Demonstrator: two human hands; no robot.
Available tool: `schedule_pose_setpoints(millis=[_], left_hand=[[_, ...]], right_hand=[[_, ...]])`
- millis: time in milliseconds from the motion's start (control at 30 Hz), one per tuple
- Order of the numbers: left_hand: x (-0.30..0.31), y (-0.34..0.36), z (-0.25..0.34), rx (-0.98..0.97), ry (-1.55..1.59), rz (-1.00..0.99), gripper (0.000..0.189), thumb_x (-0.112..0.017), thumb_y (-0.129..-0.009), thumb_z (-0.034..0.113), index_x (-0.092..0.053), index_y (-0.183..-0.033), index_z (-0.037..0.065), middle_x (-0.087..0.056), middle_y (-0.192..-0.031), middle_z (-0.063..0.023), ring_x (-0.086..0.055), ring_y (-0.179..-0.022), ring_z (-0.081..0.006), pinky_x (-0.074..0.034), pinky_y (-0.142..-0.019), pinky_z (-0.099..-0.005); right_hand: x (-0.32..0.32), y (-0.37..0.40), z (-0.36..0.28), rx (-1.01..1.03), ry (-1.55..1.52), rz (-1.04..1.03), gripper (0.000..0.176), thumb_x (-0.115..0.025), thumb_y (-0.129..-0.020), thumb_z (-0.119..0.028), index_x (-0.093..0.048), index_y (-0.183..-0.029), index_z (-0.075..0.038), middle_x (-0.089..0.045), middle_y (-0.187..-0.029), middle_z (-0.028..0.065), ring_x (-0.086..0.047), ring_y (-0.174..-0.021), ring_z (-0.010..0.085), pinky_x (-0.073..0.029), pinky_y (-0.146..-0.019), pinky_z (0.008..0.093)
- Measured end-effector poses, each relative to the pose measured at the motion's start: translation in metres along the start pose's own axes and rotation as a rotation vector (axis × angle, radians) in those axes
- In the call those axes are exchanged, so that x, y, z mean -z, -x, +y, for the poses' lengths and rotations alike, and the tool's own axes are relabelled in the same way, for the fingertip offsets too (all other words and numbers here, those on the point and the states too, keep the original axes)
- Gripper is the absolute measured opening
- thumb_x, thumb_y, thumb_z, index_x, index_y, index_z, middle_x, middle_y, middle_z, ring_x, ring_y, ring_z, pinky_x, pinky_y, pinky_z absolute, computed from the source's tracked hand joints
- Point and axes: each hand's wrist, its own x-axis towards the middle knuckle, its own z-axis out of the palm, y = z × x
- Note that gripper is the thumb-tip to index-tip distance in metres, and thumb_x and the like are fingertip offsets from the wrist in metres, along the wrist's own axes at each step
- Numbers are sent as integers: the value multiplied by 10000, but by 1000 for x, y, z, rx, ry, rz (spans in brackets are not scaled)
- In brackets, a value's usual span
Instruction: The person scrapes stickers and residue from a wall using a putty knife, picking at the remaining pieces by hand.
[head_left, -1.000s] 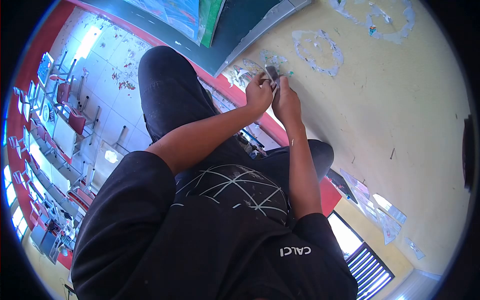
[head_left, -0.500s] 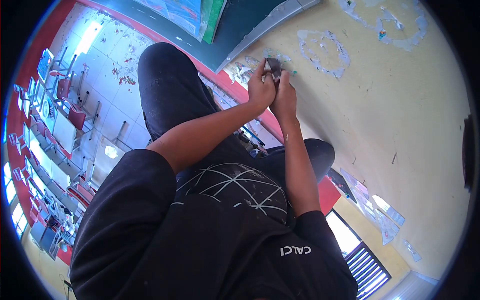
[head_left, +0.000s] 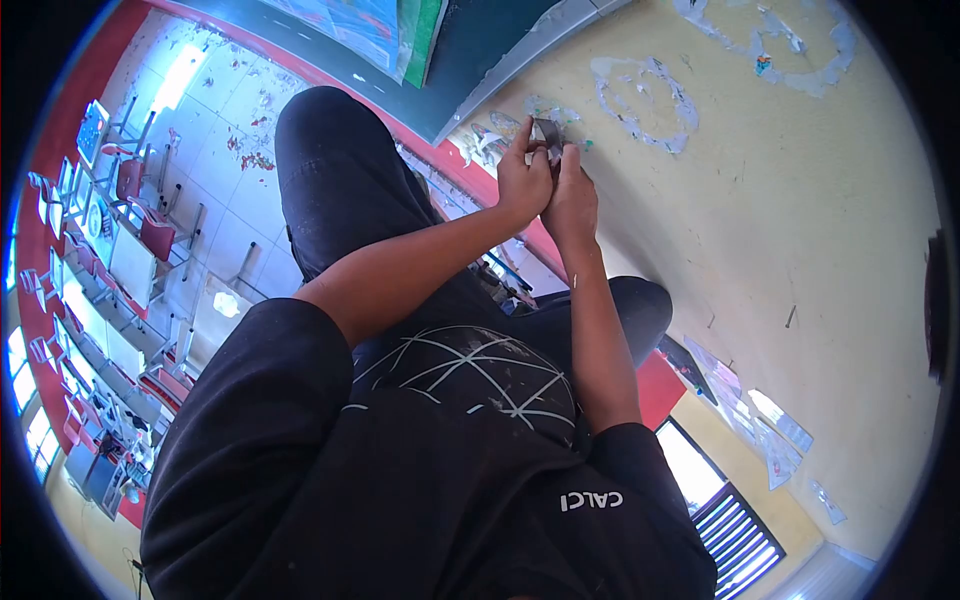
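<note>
My left hand [head_left: 525, 183] and my right hand [head_left: 572, 200] are close together against the yellow wall [head_left: 760, 220]. Between their fingers is a small, flat, dark grey piece [head_left: 547, 131] that looks like a scraper blade; its lower part is hidden by the fingers. My left index finger stretches along its left edge while the other fingers curl. The fingers of my right hand close around its lower end. Torn paper and glue remnants [head_left: 487, 142] cling to the wall just left of the blade.
A green board [head_left: 480, 60] with a pale frame runs above the hands. More paper scraps [head_left: 645, 105] and a nail [head_left: 790, 317] are on the wall. Chairs and tables [head_left: 130, 260] stand on the tiled floor [head_left: 225, 160] at left. My bent knees flank the hands.
My right hand has shifted very slightly right, and the grey piece is tilted a little differently. Both hands stay at the same patch of wall. The view has shifted a little.
</note>
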Motion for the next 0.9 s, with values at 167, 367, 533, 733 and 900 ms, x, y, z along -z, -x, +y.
schedule_pose_setpoints(millis=[167, 367, 533, 733, 900], left_hand=[[-1, -8, -14, -14, 107, -22, 559, -456, -940, 45, -343, -1484, -11, -661, -1087, -116, -611, -928, -133, -490, -825, -259], [-3, -7, -19, 70, 229, -17, 589, -448, -939, 37, -286, -1502, -24, -662, -1034, -96, -607, -895, -120, -494, -792, -258], [-2, -12, -41, 87, 190, 85, 617, -447, -921, 27, -265, -1511, -2, -680, -1013, -133, -646, -895, -171, -515, -801, -283], [-2, 0, -11, -12, 171, -73, 655, -477, -946, 40, -187, -1533, 8, -652, -1113, -143, -632, -943, -172, -504, -831, -278], [-2, -5, -9, 30, 161, -108, 633, -464, -950, 45, -210, -1528, -9, -663, -1124, -145, -629, -962, -165, -497, -848, -270]], right_hand=[[3, -6, -1, 21, 118, -26, 204, -487, -946, -225, -465, -1102, -96, -669, -970, 204, -642, -914, 420, -496, -769, 522], [28, -16, -10, 92, 316, -240, 235, -486, -946, -216, -462, -1165, -135, -675, -990, 185, -655, -936, 389, -514, -754, 490], [10, -9, -4, 119, 319, -191, 226, -456, -949, -219, -489, -1164, -155, -656, -948, 199, -663, -884, 410, -517, -719, 508], [11, 3, -1, 82, 184, 19, 160, -499, -926, -182, -474, -1069, -114, -632, -898, 177, -652, -822, 399, -513, -697, 515], [15, -2, -4, 85, 242, -12, 167, -488, -935, -185, -475, -1087, -118, -635, -908, 190, -653, -832, 401, -513, -702, 516]])
